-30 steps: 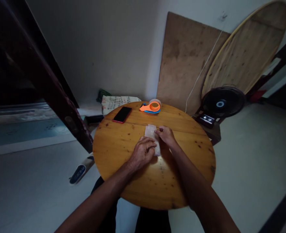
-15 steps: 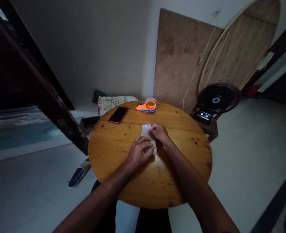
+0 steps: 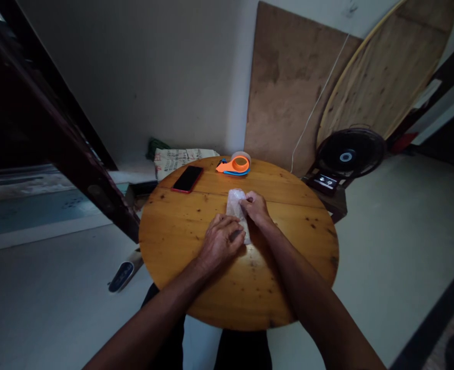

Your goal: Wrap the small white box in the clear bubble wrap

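A whitish, see-through wrapped packet (image 3: 235, 201), which looks like bubble wrap, lies lengthwise on the round wooden table (image 3: 181, 226). My left hand (image 3: 223, 236) rests across its nearer part with bent fingers, holding it against the tabletop. At its right edge, higher up, my right hand (image 3: 256, 206) pinches the wrap between thumb and fingers. What is inside the packet cannot be made out.
An orange and blue tape dispenser (image 3: 234, 164) with a roll of clear tape lies at the far edge. Left of it is a phone (image 3: 187, 179) with a red case. A black fan (image 3: 346, 156) stands beyond the table on the right.
The packet's far end shows fuller and rounder than before. My right hand has shifted slightly up along its edge, while my left hand stays on the near part.
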A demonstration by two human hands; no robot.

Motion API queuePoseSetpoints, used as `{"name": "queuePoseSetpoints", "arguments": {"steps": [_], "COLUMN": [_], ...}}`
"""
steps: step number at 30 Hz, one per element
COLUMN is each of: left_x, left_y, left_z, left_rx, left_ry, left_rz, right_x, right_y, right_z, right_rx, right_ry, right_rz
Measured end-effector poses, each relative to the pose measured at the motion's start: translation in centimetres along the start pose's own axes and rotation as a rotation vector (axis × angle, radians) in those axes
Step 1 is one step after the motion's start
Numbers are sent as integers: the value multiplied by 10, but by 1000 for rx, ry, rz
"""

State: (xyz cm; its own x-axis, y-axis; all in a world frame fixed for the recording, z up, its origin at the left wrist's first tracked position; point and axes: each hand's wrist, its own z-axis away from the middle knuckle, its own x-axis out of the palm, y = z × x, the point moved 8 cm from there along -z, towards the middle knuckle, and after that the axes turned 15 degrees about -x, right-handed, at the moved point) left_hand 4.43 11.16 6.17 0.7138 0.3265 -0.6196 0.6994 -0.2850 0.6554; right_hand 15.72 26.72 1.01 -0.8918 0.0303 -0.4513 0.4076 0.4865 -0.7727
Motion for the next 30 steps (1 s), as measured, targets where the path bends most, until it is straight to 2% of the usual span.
{"name": "queuePoseSetpoints", "arguments": {"steps": [7, 14, 17, 21, 26, 30], "left_x": [0, 1, 0, 2, 3, 5], "left_y": [1, 0, 1, -3, -5, 0], "left_z": [-1, -2, -2, -2, 0, 0], "left_rx": [-10, 9, 20, 7, -13, 5], "left_ry": [-21, -27, -13, -8, 1, -59], "left_rz": [-27, 15, 41, 29, -80, -158], "right_x": [4, 1, -3, -6, -8, -3], "right_y": [1, -15, -28, -35, -21, -17], "right_z": [8, 13, 13, 13, 11, 10], "right_rx": [152, 231, 218, 188, 143, 88], "right_ry": [82, 58, -2, -79, 59, 95], "right_rz": [-305, -527, -590, -570, -430, -372]}}
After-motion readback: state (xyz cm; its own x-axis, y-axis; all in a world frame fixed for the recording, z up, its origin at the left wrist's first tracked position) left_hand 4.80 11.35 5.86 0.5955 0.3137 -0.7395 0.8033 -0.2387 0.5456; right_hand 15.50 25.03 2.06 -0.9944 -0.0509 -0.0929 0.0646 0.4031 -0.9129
